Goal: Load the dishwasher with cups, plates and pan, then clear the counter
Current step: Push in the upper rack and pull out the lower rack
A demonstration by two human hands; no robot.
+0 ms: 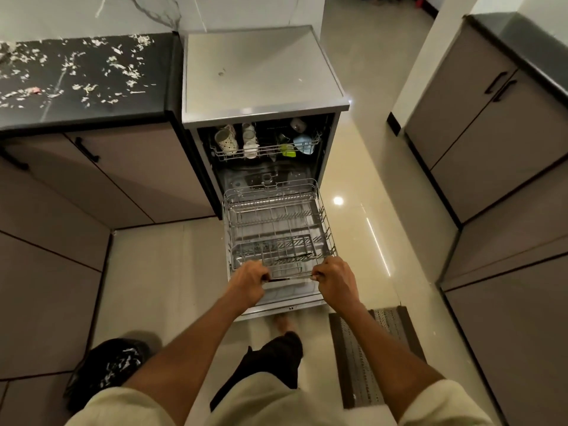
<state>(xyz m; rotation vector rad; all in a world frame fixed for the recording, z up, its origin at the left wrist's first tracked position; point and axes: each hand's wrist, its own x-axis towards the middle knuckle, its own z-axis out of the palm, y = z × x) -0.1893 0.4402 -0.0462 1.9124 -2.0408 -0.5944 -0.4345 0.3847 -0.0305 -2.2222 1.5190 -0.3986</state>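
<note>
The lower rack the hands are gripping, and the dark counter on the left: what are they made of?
The lower rack looks like thin metal wire with a grey, possibly coated finish: an open grid of rods with rows of prongs. The counter looks like polished black stone or a stone-look slab, smooth with a faint sheen and a thick square edge; pale scraps lie scattered over it.

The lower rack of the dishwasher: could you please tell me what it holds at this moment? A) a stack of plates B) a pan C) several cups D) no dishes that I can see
D: the lower rack, pulled out over the open door and gripped at its front rail by the left hand and the right hand, shows only bare wire; the cups sit in the upper rack.
</note>
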